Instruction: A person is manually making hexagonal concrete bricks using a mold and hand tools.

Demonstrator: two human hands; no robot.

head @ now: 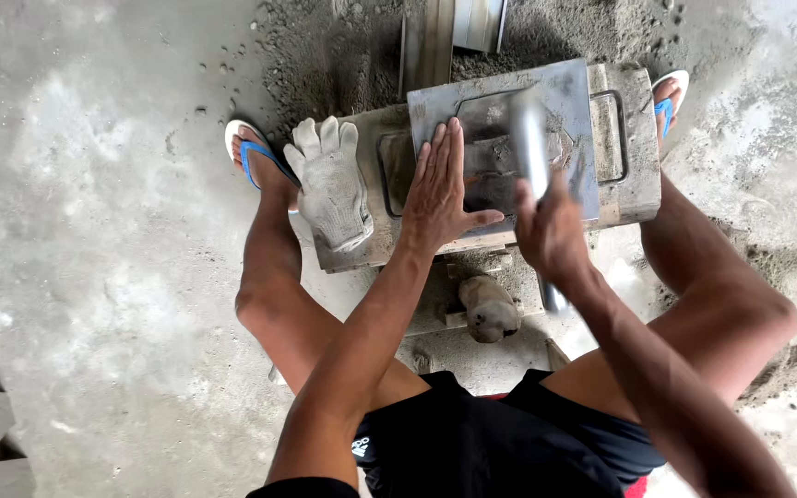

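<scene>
Left hand: the left hand point(442, 189) lies flat, fingers spread, palm pressing the steel plate point(555, 101); it grasps nothing.
Right hand: the right hand point(549, 231) is clenched around a metal bar point(529, 138), blurred in the frame.
Plate location: on top of the mould box point(634, 184), which sits on the floor point(94, 231) between the 2 feet.
Bar axis: long axis runs away from the person, far end over the plate, near end below the fist.
Technique: judged best to keep the flat palm clear of the bar's path and hold the plate square to the box.
Nearby: 1 glove point(332, 184) rests on the box's left edge; a mallet point(488, 309) lies below.
</scene>
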